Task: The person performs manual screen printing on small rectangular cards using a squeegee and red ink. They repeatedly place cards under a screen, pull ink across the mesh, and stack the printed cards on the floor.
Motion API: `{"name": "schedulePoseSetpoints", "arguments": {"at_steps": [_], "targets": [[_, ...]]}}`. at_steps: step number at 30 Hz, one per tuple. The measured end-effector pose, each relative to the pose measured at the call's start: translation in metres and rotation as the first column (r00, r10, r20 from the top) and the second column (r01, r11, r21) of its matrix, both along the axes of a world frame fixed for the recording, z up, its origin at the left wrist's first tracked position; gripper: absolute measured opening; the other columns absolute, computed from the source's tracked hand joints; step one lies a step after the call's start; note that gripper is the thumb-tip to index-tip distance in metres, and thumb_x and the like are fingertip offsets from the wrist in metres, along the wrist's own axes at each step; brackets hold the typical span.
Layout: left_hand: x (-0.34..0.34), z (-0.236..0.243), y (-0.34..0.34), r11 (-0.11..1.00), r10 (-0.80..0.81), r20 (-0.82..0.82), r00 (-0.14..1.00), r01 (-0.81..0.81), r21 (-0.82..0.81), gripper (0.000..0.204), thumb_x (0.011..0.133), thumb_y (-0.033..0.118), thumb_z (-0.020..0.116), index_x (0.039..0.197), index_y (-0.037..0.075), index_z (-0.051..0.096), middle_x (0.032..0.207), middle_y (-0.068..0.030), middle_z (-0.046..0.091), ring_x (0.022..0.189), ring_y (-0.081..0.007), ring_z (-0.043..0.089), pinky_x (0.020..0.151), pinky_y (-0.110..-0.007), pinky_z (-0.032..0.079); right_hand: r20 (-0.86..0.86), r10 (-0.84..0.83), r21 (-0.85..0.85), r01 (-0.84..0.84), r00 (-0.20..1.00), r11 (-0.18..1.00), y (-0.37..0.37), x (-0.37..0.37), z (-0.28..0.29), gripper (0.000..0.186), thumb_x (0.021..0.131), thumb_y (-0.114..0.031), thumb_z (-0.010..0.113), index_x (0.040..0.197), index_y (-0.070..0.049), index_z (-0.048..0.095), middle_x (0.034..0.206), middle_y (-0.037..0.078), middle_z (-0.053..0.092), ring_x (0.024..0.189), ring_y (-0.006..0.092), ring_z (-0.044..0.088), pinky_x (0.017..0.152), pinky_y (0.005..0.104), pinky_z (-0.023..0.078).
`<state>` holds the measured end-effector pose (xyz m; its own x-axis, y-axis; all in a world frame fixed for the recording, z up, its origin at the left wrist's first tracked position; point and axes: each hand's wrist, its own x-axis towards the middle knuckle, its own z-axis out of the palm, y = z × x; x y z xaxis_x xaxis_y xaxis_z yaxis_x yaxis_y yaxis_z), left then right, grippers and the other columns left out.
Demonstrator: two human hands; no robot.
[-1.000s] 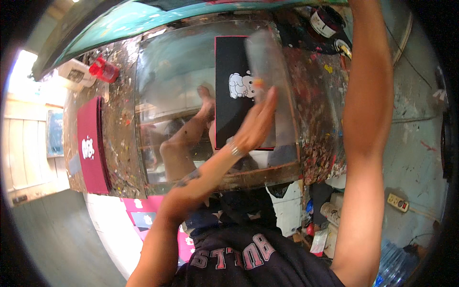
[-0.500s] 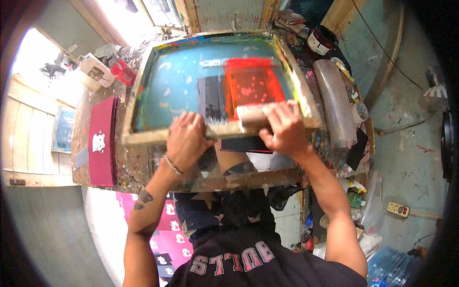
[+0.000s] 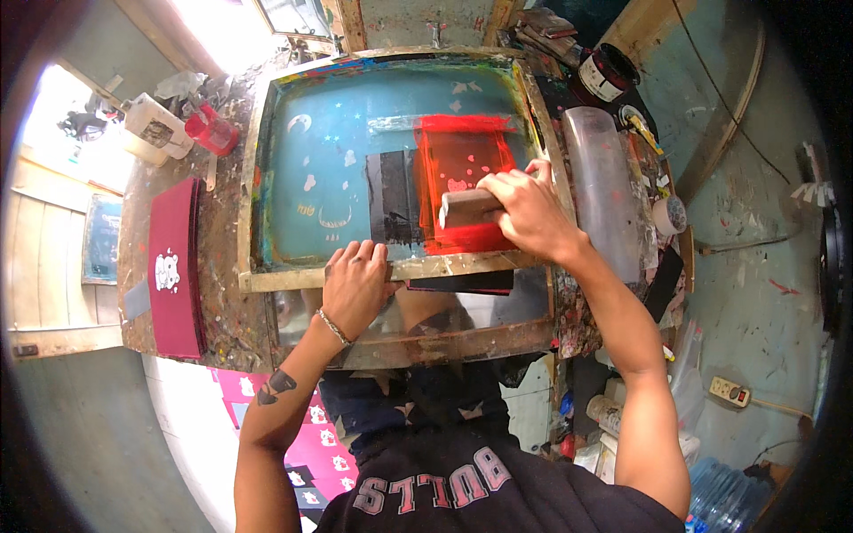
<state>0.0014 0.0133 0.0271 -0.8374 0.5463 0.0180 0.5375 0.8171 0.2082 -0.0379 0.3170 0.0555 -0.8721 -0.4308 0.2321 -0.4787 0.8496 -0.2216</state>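
- Two hands work at the frame [image 3: 306, 281]: the right hand's [image 3: 533, 213] fingers close around the squeegee [image 3: 468, 208], over the red ink [image 3: 471, 238]; the left hand's [image 3: 354, 289] fingers curl around the near edge.
- Loosening that left hold could let the frame shift, smearing ink.
- Uneven one-handed pressure might leave ink patchy.
- A knock could misalign the dark sheet [image 3: 462, 283] poking out beneath the frame.

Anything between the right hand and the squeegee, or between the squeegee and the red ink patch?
Nothing visible: the right hand grips the squeegee, which overlaps the red ink patch in this view. The left hand holds the frame's near rail.
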Motion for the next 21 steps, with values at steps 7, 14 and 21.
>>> {"name": "schedulePoseSetpoints", "arguments": {"at_steps": [7, 14, 21], "targets": [[-0.004, -0.001, -0.004, 0.998, -0.029, -0.007, 1.000, 0.030, 0.054, 0.045, 0.075, 0.033, 0.084, 0.099, 0.005, 0.059, 0.099, -0.0089, 0.061, 0.099, -0.0282, 0.060, 0.085, -0.040, 0.047, -0.306, -0.158, 0.010, 0.169, 0.939, 0.986, 0.007, -0.115, -0.022, 0.037, 0.081, 0.001, 0.059, 0.115, -0.009, 0.067, 0.103, 0.010, 0.072, 0.102, 0.0280, 0.066, 0.096, 0.0469, 0.036], [-0.003, 0.000, -0.006, 0.994, -0.032, -0.007, 0.999, 0.032, 0.101, 0.044, 0.076, 0.033, 0.083, 0.097, 0.005, 0.058, 0.097, -0.0089, 0.059, 0.097, -0.0284, 0.059, 0.083, -0.040, 0.046, -0.212, -0.137, 0.072, 0.155, 0.968, 0.985, -0.001, -0.140, -0.027, 0.035, 0.080, -0.001, 0.058, 0.114, -0.008, 0.067, 0.101, 0.013, 0.072, 0.100, 0.0321, 0.066, 0.095, 0.0469, 0.037], [-0.004, 0.003, -0.005, 0.993, -0.037, -0.016, 0.999, 0.039, 0.116, 0.044, 0.076, 0.033, 0.083, 0.098, 0.004, 0.058, 0.098, -0.0095, 0.060, 0.097, -0.0289, 0.059, 0.084, -0.041, 0.046, 0.075, -0.059, 0.014, 0.058, 0.995, 0.998, 0.017, -0.129, 0.005, 0.037, 0.077, -0.001, 0.060, 0.112, -0.006, 0.070, 0.102, 0.021, 0.074, 0.101, 0.0392, 0.069, 0.096, 0.0505, 0.042]]}}
